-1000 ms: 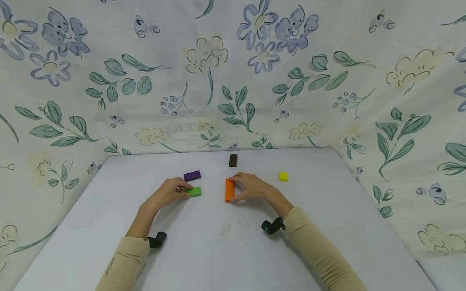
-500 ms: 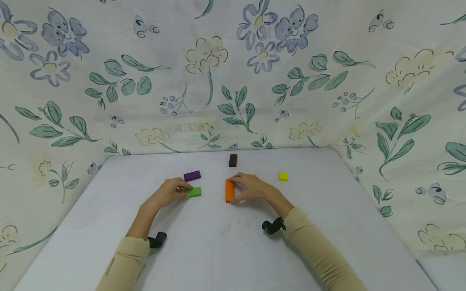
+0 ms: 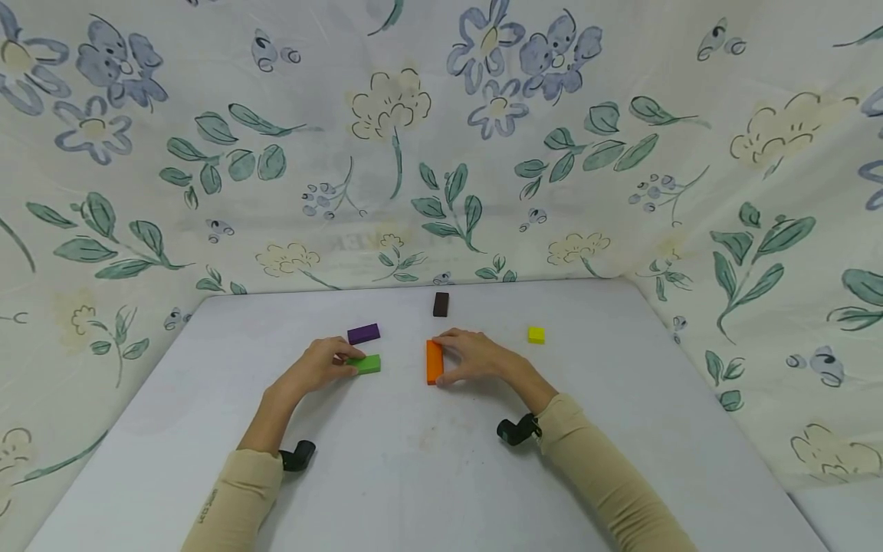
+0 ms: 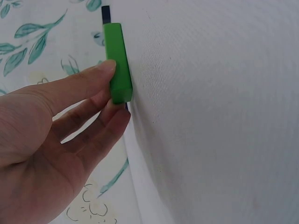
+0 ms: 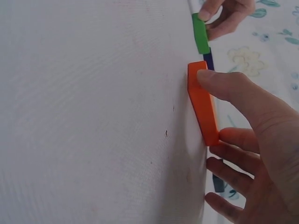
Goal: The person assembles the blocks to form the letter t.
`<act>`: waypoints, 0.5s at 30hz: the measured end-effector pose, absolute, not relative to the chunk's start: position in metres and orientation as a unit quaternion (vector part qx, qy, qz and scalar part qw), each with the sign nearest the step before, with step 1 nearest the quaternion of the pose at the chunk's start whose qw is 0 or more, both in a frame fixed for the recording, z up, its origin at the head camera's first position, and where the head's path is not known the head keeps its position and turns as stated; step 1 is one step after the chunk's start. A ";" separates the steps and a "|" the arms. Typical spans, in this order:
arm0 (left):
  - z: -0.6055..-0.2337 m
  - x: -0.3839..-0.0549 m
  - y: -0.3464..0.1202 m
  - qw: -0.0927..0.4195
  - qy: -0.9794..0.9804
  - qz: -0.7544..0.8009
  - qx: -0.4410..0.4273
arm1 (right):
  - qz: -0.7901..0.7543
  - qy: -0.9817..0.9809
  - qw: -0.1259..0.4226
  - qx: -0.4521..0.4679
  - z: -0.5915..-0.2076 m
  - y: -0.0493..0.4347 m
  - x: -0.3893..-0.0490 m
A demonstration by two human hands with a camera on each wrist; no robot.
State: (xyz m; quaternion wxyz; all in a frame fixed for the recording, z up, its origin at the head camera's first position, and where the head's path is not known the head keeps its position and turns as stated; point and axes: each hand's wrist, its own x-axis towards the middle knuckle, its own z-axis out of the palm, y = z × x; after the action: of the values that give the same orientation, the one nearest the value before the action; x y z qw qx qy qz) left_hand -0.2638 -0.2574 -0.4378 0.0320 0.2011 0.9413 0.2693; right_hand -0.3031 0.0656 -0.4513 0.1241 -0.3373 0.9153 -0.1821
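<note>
In the head view my left hand (image 3: 324, 363) pinches the near left end of a green block (image 3: 369, 364), thumb on one side and fingers on the other. My right hand (image 3: 476, 357) holds an orange block (image 3: 434, 363) lengthwise, its thumb at the near end and a finger at the far end. The left wrist view shows the thumb against the green block (image 4: 117, 65). Seen from the right wrist, the thumb lies on one end of the orange block (image 5: 203, 105), while the other fingers spread around its far end. A gap separates the two blocks.
A purple block (image 3: 363, 333) lies just behind the green one. Farther back is a dark brown block (image 3: 441, 304), and a small yellow block (image 3: 536, 335) sits to the right. The white table (image 3: 428, 475) ends at a flowered cloth (image 3: 386, 192) behind.
</note>
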 end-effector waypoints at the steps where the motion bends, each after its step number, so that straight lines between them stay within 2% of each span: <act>1: -0.438 -0.264 -0.258 0.031 0.942 0.269 0.200 | -0.183 0.915 0.124 -0.339 -0.451 0.065 -0.303; 10: -0.437 -0.263 -0.259 0.031 0.941 0.269 0.204 | -0.212 0.911 0.121 -0.332 -0.452 0.064 -0.296; 15: -0.436 -0.263 -0.259 0.030 0.941 0.268 0.207 | -0.218 0.913 0.084 -0.335 -0.452 0.064 -0.290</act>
State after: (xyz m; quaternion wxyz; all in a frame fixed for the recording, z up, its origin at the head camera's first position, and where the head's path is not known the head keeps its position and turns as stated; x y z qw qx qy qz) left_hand -0.2631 -0.2586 -0.4364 0.0303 0.2069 0.9405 0.2676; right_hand -0.2897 0.0642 -0.4516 0.0836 -0.3346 0.9131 -0.2176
